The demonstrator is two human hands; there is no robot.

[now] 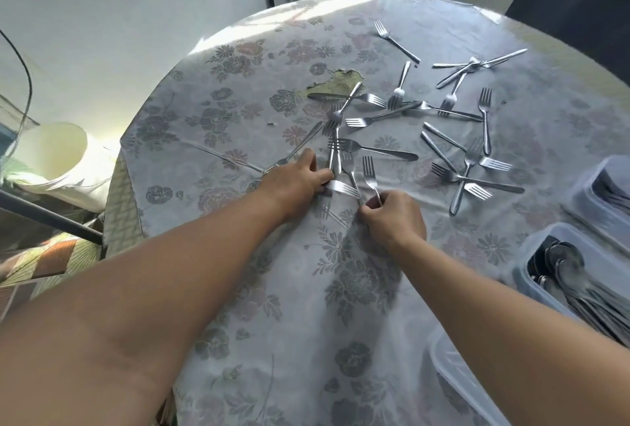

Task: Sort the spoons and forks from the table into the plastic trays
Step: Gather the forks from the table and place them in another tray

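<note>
From the head view, the right hand [395, 217] pinches fork handles [370, 177], their ends hidden in its curled fingers. The left hand [293, 180] grips another fork [342, 188] mid-table. Loose forks [456, 108] scatter toward the far edge. Spoon tray [531, 255] (cut off) hugs the right edge.

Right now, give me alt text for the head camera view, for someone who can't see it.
Both hands gather forks on a round table with a floral cloth: the left hand grips one fork, the right hand pinches two fork handles. More forks lie scattered beyond, and a plastic tray of spoons sits at the right edge.
</note>
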